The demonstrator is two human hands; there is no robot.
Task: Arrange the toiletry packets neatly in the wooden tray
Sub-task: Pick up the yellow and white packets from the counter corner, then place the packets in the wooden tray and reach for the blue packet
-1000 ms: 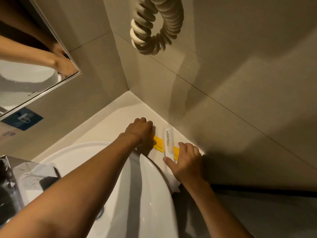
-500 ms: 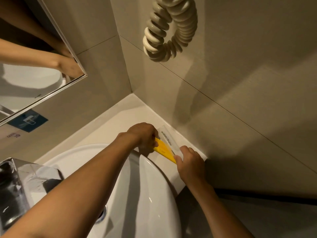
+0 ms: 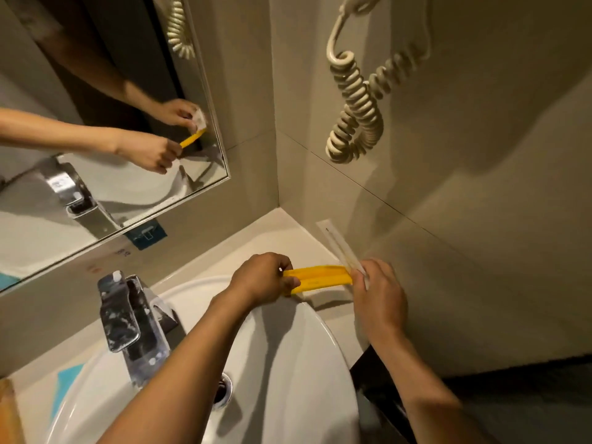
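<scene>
My left hand [image 3: 261,278] grips the left end of two long yellow packets [image 3: 320,277], held side by side just above the counter, near the back right corner. My right hand [image 3: 379,293] pinches the near end of a long white packet [image 3: 336,243], which rises up along the right wall, and it also touches the right end of the yellow packets. At the far bottom left edge a strip of wood [image 3: 8,411] shows; whether it is the tray I cannot tell.
A white basin [image 3: 288,363] fills the counter in front of me, with a chrome tap [image 3: 125,318] at its left. A mirror [image 3: 96,123] covers the back wall. A coiled cream cord [image 3: 355,100] hangs on the right wall above the packets.
The yellow packets have swung from slanting to lying level between my hands. The white packet now stands up along the wall. The view has tilted up and widened, taking in the tap and mirror.
</scene>
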